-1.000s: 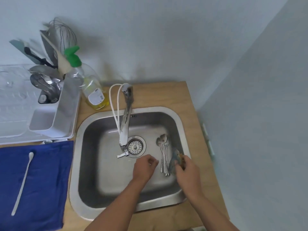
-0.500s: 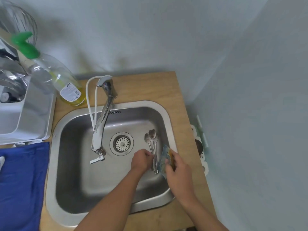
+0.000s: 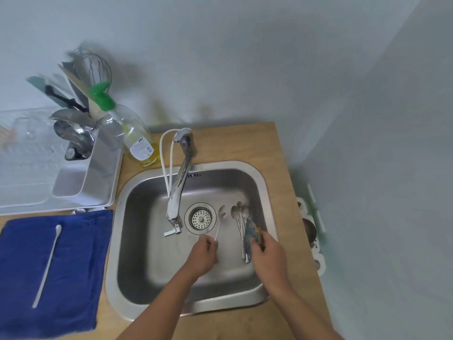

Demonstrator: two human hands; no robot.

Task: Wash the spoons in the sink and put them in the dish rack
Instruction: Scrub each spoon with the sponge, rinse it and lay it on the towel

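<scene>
Inside the steel sink (image 3: 137, 241), my left hand (image 3: 204, 253) grips the handle end of one metal spoon (image 3: 221, 213), whose bowl points toward the back wall beside the drain (image 3: 200, 218). The remaining spoons (image 3: 239, 214) lie bunched on the sink floor at the right. Just beside them, my right hand (image 3: 268, 251) is closed around a blue and yellow sponge (image 3: 251, 234). The white dish rack (image 3: 81, 182) stands on the counter at the left, its cutlery holder (image 3: 73, 133) filled with utensils.
The tap (image 3: 180, 182) reaches over the sink from the back, with a white hose beside it. A dish soap bottle (image 3: 137, 141) stands between rack and tap. A blue towel (image 3: 49, 266) at the left carries a long white spoon (image 3: 47, 263). Walls stand behind and at the right.
My left hand has lifted one spoon out of the bunch and moved it left toward the drain. The right hand keeps the sponge by the other spoons. The view swung back left.
</scene>
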